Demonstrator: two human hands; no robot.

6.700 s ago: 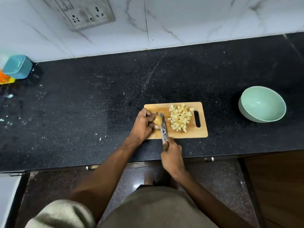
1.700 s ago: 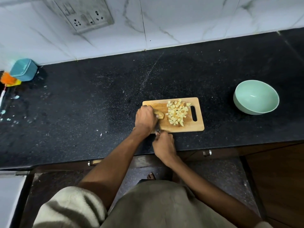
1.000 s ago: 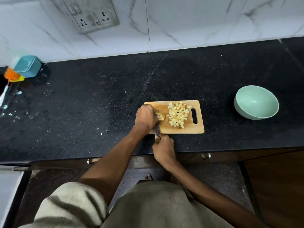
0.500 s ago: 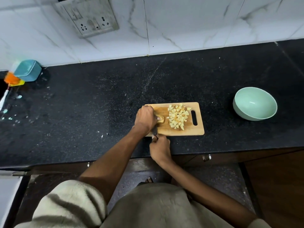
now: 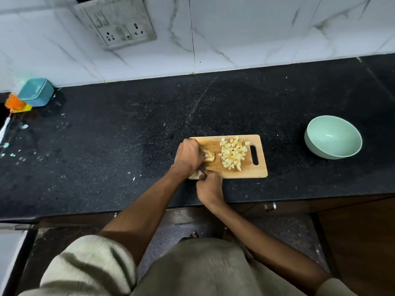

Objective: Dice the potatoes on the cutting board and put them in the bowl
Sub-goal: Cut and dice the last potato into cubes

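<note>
A small wooden cutting board (image 5: 256,173) lies near the front edge of the black counter. On its right half sits a pile of diced potato (image 5: 233,153). My left hand (image 5: 189,155) presses down on a remaining potato piece (image 5: 210,157) at the board's left side. Just below it, my right hand (image 5: 209,186) grips the knife handle; the knife (image 5: 202,168) is almost wholly hidden under my left hand. A pale green bowl (image 5: 314,144) stands empty on the counter, well to the right of the board.
A teal box (image 5: 36,91) and orange-yellow items (image 5: 16,103) sit at the far left by the white tiled wall. A socket plate (image 5: 116,20) hangs on the wall. The black counter (image 5: 119,133) stretches wide to the left; its front edge runs just below the board.
The knife has shifted left under my left hand since the oldest frame, where its blade showed beside the potato. In the last second both hands barely move; the view drifts slightly.
</note>
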